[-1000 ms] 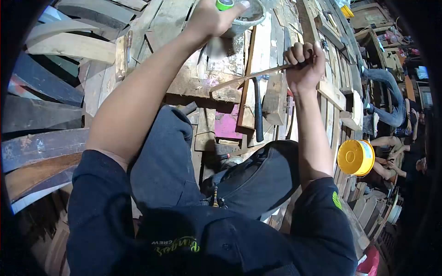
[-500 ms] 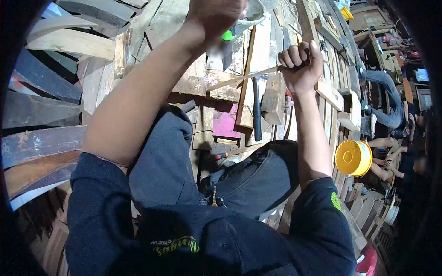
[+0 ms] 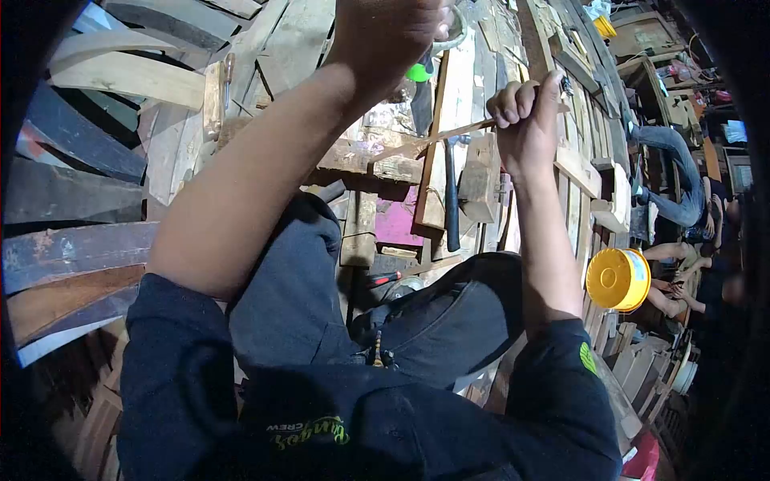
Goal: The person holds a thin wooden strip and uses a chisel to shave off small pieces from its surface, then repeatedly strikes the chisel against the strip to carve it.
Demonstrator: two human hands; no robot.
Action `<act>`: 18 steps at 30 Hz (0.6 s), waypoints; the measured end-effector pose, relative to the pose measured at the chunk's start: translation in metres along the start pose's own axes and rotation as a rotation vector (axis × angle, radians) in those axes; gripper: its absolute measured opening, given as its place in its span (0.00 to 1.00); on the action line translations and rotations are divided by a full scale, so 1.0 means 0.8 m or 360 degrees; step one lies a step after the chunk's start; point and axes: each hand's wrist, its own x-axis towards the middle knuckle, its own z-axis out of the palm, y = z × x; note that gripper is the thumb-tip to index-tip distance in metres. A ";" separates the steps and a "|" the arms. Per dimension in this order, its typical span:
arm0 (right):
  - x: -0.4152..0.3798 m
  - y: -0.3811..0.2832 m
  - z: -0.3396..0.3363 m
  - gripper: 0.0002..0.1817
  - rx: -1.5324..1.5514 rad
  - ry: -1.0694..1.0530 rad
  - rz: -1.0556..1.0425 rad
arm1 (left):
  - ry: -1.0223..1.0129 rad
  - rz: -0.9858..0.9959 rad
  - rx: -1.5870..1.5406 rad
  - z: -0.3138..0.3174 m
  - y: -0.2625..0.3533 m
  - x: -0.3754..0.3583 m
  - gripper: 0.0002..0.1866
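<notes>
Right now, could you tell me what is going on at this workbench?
A person seated over rough wooden planks grips a thin wooden strip in the right hand, its free end pointing left. The left hand holds a tool with a green handle just above the strip. A hammer lies on the boards below, and a yellow drum sits to the right.

- There is one view only, from a camera worn on the person's head, so no second view shares any part of the scene.
- It looks steeply down and forward along the person's own body: dark shirt at the bottom edge, knees mid-frame, both forearms reaching away toward the top.
- The lens is wide, with dark curved corners; the arms are close, and the left hand (image 3: 391, 32) is cut by the top edge.
- The plank floor (image 3: 265, 48) lies farther off; seated people appear at the far right edge.
</notes>
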 end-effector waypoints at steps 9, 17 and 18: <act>-0.002 -0.002 0.013 0.23 0.0097 -0.0068 0.0052 | 0.0012 -0.0097 -0.0146 0.006 0.005 -0.001 0.12; -0.006 0.003 0.014 0.30 -0.0065 -0.0109 0.0159 | -0.0125 0.0127 -0.0100 0.002 0.026 -0.001 0.13; -0.008 0.001 0.020 0.28 0.0022 -0.0084 0.0193 | -0.0154 0.0187 -0.0172 0.002 0.031 -0.002 0.13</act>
